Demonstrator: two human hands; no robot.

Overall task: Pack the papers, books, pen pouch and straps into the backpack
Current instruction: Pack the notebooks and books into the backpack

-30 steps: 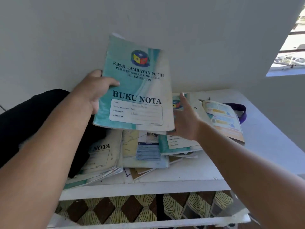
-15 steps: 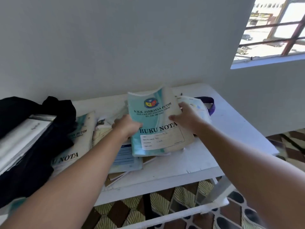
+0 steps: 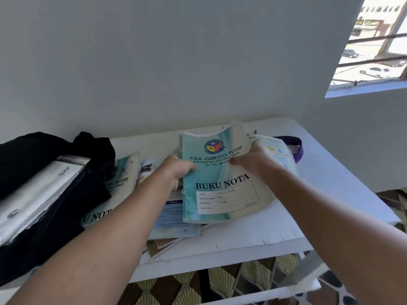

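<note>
The "Buku Nota" notebook (image 3: 222, 179) lies on top of a loose spread of other books on the white table (image 3: 330, 186), its teal and cream cover facing up and its far edge lifted a little. The left hand (image 3: 174, 170) grips it at the spine side, fingers curled under the edge and thumb on the cover, while the right hand (image 3: 253, 159) pinches the upper right part of the cover, thumb on top near the printed address. It looks like a thin, soft-covered exercise book: light, floppy, and worn at the corners, so I'd expect it to sag if held by one corner; taking it along the spine or with both hands looks the safer way. Under it lies a blue-printed booklet (image 3: 174, 216), and to the left a second notebook (image 3: 114, 194) is half tucked against the black backpack (image 3: 44, 194), which sits open at the table's left end with a pale folder (image 3: 37, 194) already poking from it. Behind the right hand a purple strap (image 3: 297, 148) curves near the wall.
</note>
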